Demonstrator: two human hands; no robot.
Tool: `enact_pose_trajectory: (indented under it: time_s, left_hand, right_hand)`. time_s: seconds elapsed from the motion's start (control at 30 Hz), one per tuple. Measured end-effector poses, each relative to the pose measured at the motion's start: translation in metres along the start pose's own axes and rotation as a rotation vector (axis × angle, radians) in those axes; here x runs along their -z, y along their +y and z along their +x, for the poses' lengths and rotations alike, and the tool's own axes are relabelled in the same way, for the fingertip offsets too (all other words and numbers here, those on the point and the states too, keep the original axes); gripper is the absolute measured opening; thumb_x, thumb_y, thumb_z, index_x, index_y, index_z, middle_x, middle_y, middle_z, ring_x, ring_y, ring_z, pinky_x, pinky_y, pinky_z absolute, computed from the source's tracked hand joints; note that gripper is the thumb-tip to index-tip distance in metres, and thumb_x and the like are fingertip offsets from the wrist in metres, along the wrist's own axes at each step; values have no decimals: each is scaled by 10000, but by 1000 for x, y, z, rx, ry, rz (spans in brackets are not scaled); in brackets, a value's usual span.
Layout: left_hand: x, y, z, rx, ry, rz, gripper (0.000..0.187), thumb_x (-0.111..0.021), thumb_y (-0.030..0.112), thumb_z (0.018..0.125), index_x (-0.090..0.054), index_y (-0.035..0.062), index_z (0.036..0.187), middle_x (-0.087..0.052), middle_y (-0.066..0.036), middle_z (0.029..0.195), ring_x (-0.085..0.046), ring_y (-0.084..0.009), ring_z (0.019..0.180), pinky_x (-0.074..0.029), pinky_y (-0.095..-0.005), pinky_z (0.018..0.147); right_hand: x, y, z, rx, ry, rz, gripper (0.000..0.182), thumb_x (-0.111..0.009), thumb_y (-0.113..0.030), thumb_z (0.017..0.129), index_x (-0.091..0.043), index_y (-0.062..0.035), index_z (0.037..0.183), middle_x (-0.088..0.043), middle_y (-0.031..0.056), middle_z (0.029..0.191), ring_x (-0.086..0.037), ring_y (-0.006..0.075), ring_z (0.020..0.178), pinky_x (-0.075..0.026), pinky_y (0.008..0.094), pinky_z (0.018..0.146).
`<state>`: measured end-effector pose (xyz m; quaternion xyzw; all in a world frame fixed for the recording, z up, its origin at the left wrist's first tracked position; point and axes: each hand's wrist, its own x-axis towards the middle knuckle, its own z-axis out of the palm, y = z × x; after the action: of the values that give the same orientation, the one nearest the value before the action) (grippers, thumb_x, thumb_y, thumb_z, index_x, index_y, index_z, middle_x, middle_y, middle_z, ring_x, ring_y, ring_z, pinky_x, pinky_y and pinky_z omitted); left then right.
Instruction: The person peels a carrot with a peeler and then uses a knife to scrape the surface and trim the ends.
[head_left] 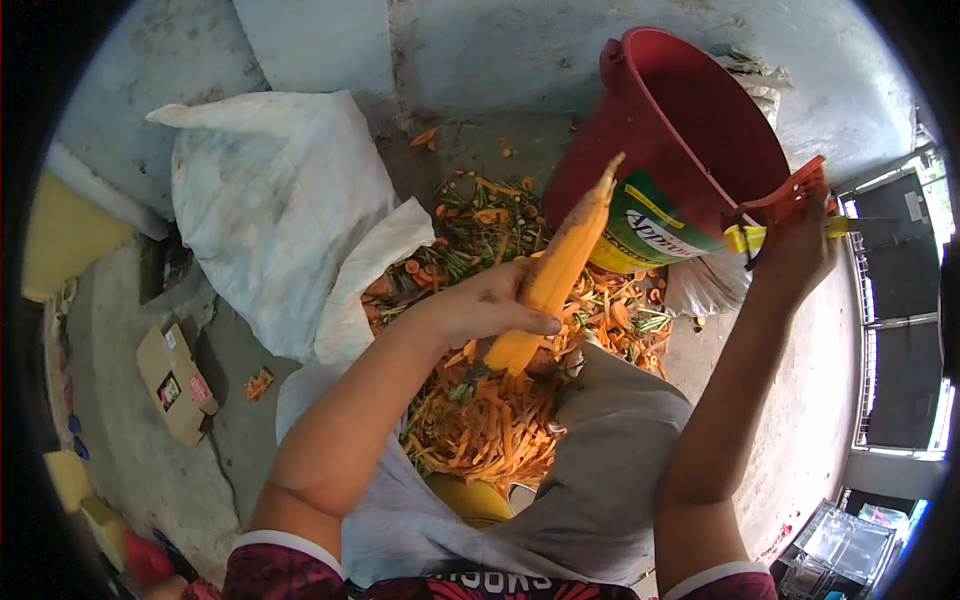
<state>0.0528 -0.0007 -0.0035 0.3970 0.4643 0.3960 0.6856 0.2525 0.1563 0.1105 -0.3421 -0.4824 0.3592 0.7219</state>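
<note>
In the middle, my left hand (pixel 490 302) is closed around an orange carrot (pixel 568 258), its thin tip pointing up and to the right. The carrot's surface looks peeled, with flat facets. At the right, beside the bucket's rim, my right hand (pixel 800 245) grips a tool with a red-orange part (pixel 795 190) and a yellow part (pixel 748 238); the tool's exact kind I cannot make out. Below the carrot, a heap of orange peelings (pixel 490 430) lies between my legs, with green bits mixed in.
A dark red bucket (pixel 590 150) with a green and yellow label stands tilted in view at the upper right. To the left is a large white sack (pixel 280 210). A flattened cardboard box (pixel 172 385) and a small orange scrap (pixel 258 383) lie on the floor.
</note>
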Motion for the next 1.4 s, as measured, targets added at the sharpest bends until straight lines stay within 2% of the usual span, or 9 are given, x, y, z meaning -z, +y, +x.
enact_pose_trajectory:
  time_s: [0.13, 0.23, 0.33, 0.57, 0.73, 0.87, 1.17, 1.27, 1.4]
  left_hand:
    - [-2, 8, 2, -118, 27, -13, 688, -723, 147, 617, -354, -29, 1170, -506, -79, 1017, -486, -132, 917, -383, -241, 796]
    - [-4, 14, 5, -36, 131, 67, 644, -698, 197, 653, -365, -17, 1161, -516, -81, 991, -505, -138, 901, -396, -241, 781]
    - [-10, 23, 7, 130, 270, -249, 542, -626, 265, 720, -395, -3, 1130, -525, -81, 965, -521, -154, 890, -415, -259, 769]
    - [-1, 1, 23, 77, 83, -598, 352, -496, 215, 785, -423, -3, 1052, -543, -123, 890, -563, -190, 755, -465, -288, 677]
    - [3, -10, 29, 44, 159, -645, 299, -474, 202, 788, -447, -9, 998, -554, -145, 836, -564, -224, 705, -468, -316, 645]
    - [4, -3, 28, 110, 258, -724, 313, -431, 226, 808, -446, 10, 1034, -563, -150, 807, -565, -245, 698, -469, -330, 647]
    - [3, 6, 21, -89, 112, -628, 336, -394, 253, 851, -429, 24, 1094, -569, -128, 795, -568, -219, 704, -481, -305, 619]
    - [-1, 18, 10, -12, 140, -587, 338, -402, 257, 850, -427, 29, 1099, -562, -112, 825, -564, -196, 696, -481, -287, 583]
    - [4, 5, 20, 1, 227, -727, 329, -400, 295, 849, -442, 49, 1064, -543, -92, 811, -540, -174, 652, -462, -278, 520]
  right_hand:
    - [7, 15, -7, -124, 58, 2, 140, -486, -133, 825, -514, 3, 848, -556, 80, 747, -563, 149, 612, -489, 264, 490]
    - [0, 12, -10, -145, 16, 38, 131, -487, -137, 828, -521, -13, 850, -564, 72, 746, -562, 133, 602, -485, 257, 484]
    - [-3, 21, -19, -212, -84, 41, 133, -498, -151, 828, -531, -25, 857, -575, 55, 736, -557, 114, 596, -464, 231, 504]
    - [-29, 34, -48, -412, -226, 132, 133, -536, -154, 812, -542, -26, 850, -536, -8, 695, -470, 53, 589, -376, 189, 532]
    - [-42, 38, -69, -444, -357, 43, 142, -541, -179, 810, -532, -38, 799, -460, -50, 638, -382, 31, 549, -315, 190, 486]
    - [-50, 38, -81, -378, -422, -161, 191, -539, -220, 811, -516, -33, 780, -454, -43, 627, -373, 44, 538, -319, 207, 479]
    - [-56, 41, -88, -767, -349, 305, 228, -536, -199, 811, -527, -13, 942, -542, 29, 869, -521, 111, 757, -423, 249, 676]
    - [-56, 48, -90, -821, -385, 277, 273, -505, -203, 825, -485, 3, 1003, -558, 74, 897, -570, 170, 793, -479, 296, 694]
    - [-59, 41, -96, -895, -387, 299, 258, -529, -203, 814, -504, -10, 983, -546, 59, 931, -545, 149, 799, -452, 281, 689]
